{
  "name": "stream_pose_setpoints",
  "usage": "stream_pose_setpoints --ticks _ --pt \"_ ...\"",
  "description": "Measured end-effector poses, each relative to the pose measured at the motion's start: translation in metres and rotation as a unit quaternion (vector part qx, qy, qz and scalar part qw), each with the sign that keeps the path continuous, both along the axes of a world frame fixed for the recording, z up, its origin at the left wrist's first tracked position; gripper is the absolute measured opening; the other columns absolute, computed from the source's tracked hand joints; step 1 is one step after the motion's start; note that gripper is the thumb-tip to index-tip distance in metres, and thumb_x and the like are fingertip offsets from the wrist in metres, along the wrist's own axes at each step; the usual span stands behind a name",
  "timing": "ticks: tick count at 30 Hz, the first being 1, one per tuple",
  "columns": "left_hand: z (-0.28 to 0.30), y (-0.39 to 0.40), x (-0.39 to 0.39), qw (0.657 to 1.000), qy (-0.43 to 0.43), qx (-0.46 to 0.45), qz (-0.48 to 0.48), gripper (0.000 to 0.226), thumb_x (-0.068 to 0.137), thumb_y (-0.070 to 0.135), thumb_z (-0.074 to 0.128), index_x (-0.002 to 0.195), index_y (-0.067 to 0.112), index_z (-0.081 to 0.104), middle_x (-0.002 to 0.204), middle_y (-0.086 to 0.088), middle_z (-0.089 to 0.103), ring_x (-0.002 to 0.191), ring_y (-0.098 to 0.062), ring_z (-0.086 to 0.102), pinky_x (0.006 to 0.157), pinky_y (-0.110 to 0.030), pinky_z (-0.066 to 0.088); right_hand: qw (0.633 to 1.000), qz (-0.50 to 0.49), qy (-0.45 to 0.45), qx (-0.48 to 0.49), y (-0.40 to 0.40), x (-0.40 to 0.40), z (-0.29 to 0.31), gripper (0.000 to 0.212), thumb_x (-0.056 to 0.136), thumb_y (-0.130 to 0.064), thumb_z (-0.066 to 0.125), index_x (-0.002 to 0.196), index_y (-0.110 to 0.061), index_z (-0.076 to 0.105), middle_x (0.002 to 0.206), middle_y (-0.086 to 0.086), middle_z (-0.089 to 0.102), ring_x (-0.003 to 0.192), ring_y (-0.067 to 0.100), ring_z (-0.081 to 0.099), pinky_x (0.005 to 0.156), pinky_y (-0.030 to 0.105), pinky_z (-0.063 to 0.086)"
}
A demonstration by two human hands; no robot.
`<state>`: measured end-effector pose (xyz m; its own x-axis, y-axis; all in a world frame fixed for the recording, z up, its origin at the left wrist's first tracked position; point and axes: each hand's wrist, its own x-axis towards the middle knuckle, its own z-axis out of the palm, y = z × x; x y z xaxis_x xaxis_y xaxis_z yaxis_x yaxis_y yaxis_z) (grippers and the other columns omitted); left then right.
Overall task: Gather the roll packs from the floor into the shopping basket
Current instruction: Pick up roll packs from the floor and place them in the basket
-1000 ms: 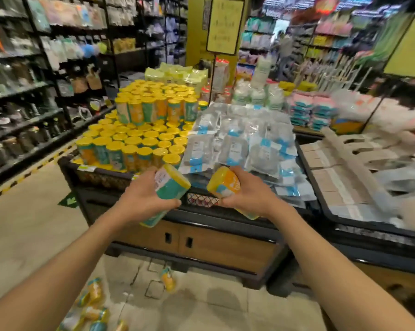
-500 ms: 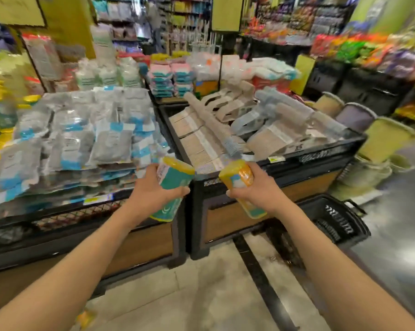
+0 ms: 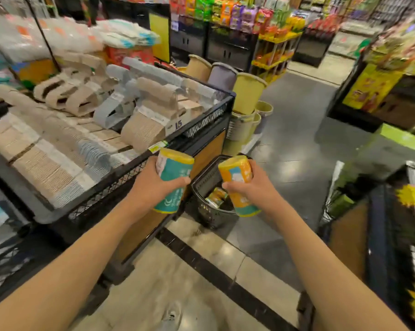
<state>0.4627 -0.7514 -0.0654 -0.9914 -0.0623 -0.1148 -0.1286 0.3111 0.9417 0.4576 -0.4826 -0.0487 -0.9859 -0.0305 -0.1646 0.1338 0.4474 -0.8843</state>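
Observation:
My left hand point(image 3: 151, 187) grips a teal roll pack point(image 3: 174, 180) with a yellow top, held upright at chest height. An orange roll pack point(image 3: 237, 182) with a teal base is held in my right hand point(image 3: 251, 189). Both packs hover just in front of a black shopping basket point(image 3: 201, 185) that stands on the floor beside a display bin. Inside the basket lie other roll packs point(image 3: 216, 197), partly hidden by my hands.
A black mesh display bin point(image 3: 201, 120) of beige and grey cloth goods stands at the left. Stacked yellow and grey buckets point(image 3: 247, 94) sit behind the basket. Another dark stand point(image 3: 378, 235) is at the right. A grey aisle floor point(image 3: 297, 139) runs ahead between them.
The view has swung right from the roll display to the cloth bin, and the basket has come to centre, right under my hands. Both hands keep their packs.

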Motion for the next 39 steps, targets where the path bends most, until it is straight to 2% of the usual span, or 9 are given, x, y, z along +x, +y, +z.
stream_pose_setpoints --ticks 2,5,10,13,15,17,19,23,39 --pt "-0.005 0.018 -0.032 1.000 0.006 0.007 -0.030 0.087 0.049 0.058 0.090 0.122 0.032 0.051 0.114 0.008 0.067 0.100 -0.013 0.069 0.089 -0.042 0.057 0.999 -0.036 0.001 0.008 0.017 -0.015 -0.003 0.066 0.059 -0.046 0.089 0.116 -0.036 0.056 0.107 -0.006 0.071 0.097 0.018 0.070 0.092 0.050 0.058" --pt "-0.010 0.043 -0.079 0.997 0.001 0.026 -0.067 0.074 0.064 0.044 0.092 0.122 0.026 0.051 0.111 0.006 0.066 0.098 -0.013 0.068 0.079 -0.033 0.056 0.994 -0.106 0.003 0.004 0.038 -0.036 -0.002 0.050 0.068 -0.031 0.091 0.105 -0.032 0.058 0.101 -0.005 0.070 0.092 0.016 0.070 0.088 0.042 0.058" --pt "-0.018 0.080 -0.147 0.992 -0.009 0.051 -0.113 0.074 0.063 0.042 0.092 0.121 0.022 0.050 0.110 0.004 0.065 0.096 -0.015 0.067 0.084 -0.039 0.057 0.983 -0.184 -0.003 -0.017 0.065 -0.061 0.001 0.048 0.074 -0.024 0.089 0.109 -0.031 0.058 0.103 -0.005 0.070 0.094 0.018 0.069 0.082 0.038 0.057" --pt "-0.021 0.107 -0.173 0.989 -0.015 0.075 -0.130 0.063 0.073 0.026 0.090 0.120 0.018 0.049 0.104 0.004 0.064 0.089 -0.009 0.066 0.071 -0.028 0.054 0.976 -0.214 0.000 -0.030 0.083 -0.073 0.000 0.045 0.076 -0.021 0.087 0.109 -0.028 0.056 0.099 -0.006 0.068 0.089 0.016 0.068 0.072 0.030 0.053" --pt "-0.024 0.123 -0.189 0.986 -0.022 0.078 -0.147 0.067 0.069 0.032 0.091 0.120 0.021 0.049 0.105 0.004 0.064 0.091 -0.011 0.066 0.071 -0.027 0.053 0.972 -0.232 -0.001 -0.027 0.097 -0.083 -0.005 0.047 0.075 -0.023 0.089 0.109 -0.028 0.057 0.101 -0.004 0.069 0.093 0.019 0.069 0.078 0.035 0.057" --pt "-0.033 0.139 -0.209 0.983 -0.036 0.085 -0.160 0.079 0.058 0.044 0.094 0.121 0.022 0.050 0.109 0.001 0.067 0.096 -0.016 0.069 0.079 -0.035 0.057 0.969 -0.247 -0.011 -0.023 0.115 -0.096 -0.012 0.051 0.072 -0.027 0.090 0.111 -0.028 0.058 0.105 -0.002 0.070 0.096 0.021 0.070 0.087 0.043 0.060" --pt "-0.040 0.159 -0.226 0.982 -0.048 0.092 -0.160 0.077 0.061 0.039 0.094 0.122 0.020 0.050 0.110 -0.001 0.068 0.097 -0.019 0.070 0.079 -0.037 0.058 0.966 -0.257 -0.013 -0.031 0.136 -0.114 -0.019 0.054 0.070 -0.029 0.091 0.113 -0.028 0.058 0.106 -0.001 0.071 0.098 0.022 0.070 0.090 0.046 0.059" --pt "-0.051 0.205 -0.260 0.982 -0.063 0.085 -0.159 0.063 0.072 0.026 0.089 0.121 0.019 0.049 0.108 -0.001 0.065 0.094 -0.016 0.067 0.069 -0.028 0.052 0.965 -0.256 -0.018 -0.052 0.179 -0.156 -0.034 0.052 0.073 -0.025 0.090 0.114 -0.027 0.057 0.107 0.000 0.069 0.098 0.022 0.069 0.086 0.042 0.059" --pt "-0.061 0.363 -0.415 0.991 -0.069 0.105 -0.054 0.054 0.072 0.024 0.089 0.114 0.022 0.056 0.107 -0.002 0.071 0.084 -0.010 0.073 0.067 -0.029 0.056 0.973 -0.185 -0.062 -0.122 0.337 -0.345 -0.061 0.048 0.079 -0.027 0.086 0.113 -0.028 0.052 0.107 -0.001 0.067 0.094 0.018 0.069 0.075 0.032 0.056"
